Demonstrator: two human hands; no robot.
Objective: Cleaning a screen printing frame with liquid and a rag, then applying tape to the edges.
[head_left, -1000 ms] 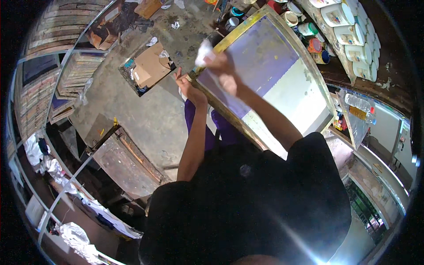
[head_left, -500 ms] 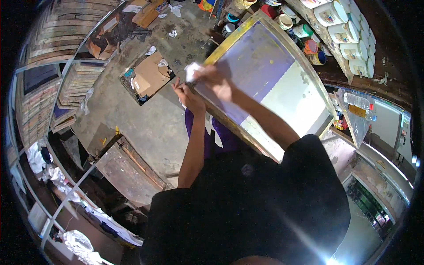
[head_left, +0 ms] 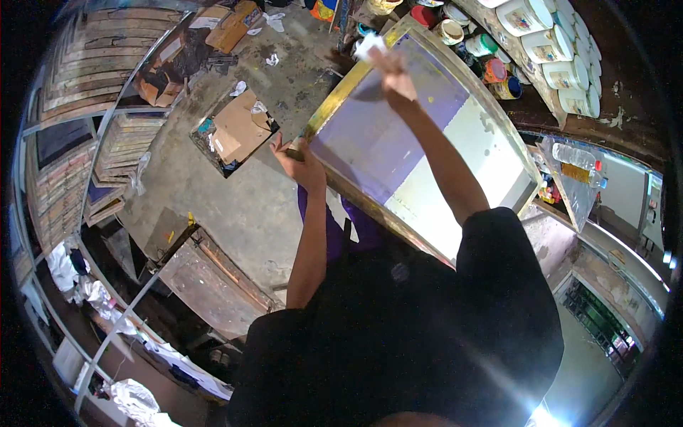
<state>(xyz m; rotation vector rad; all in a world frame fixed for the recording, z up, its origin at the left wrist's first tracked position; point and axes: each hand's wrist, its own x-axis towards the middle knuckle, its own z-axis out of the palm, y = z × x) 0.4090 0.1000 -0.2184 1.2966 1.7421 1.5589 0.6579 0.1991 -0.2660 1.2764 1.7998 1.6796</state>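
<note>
A large wooden screen-printing frame [head_left: 491,112] is tilted in front of me, its mesh part purple [head_left: 420,135] and part pale [head_left: 466,174]. My left hand [head_left: 302,164] is closed round the frame's near left corner. Over the frame's far left edge, my right hand [head_left: 395,77] holds a crumpled white wiping cloth [head_left: 370,47], cloth or paper I cannot tell. The right hand is blurred by motion, and whether the cloth touches the frame is unclear. Yellow stains run along the frame's left side.
An open box with cardboard [head_left: 240,129] stands on the concrete floor to the left. White buckets [head_left: 548,44] fill a shelf at far right, with paint tubs [head_left: 482,47] beside the frame. Stacked frames [head_left: 124,146] line the left rack. A worn table [head_left: 213,285] is at lower left.
My right hand has moved with the white cloth from near my left hand, away along the frame's left side to its far end. The left hand stays on the corner.
</note>
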